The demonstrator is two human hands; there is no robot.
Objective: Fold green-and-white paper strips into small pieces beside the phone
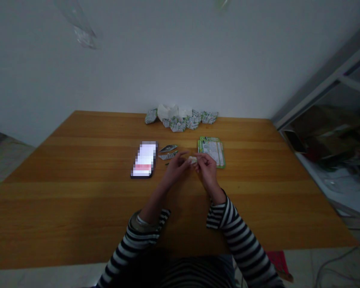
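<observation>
Both my hands meet over the middle of the wooden table (78,192), pinching a small folded piece of paper (192,160) between them. My left hand (177,166) grips its left side with fingers closed. My right hand (206,168) grips its right side, fingers pinched too. Two folded paper pieces (168,152) lie just left of my left hand. A green-edged printed sheet (212,151) lies flat just beyond my right hand.
A phone (144,159) with a lit screen lies left of the hands. A pile of folded paper pieces (181,118) sits at the table's far edge by the white wall. A glass-fronted cabinet (333,132) stands at the right.
</observation>
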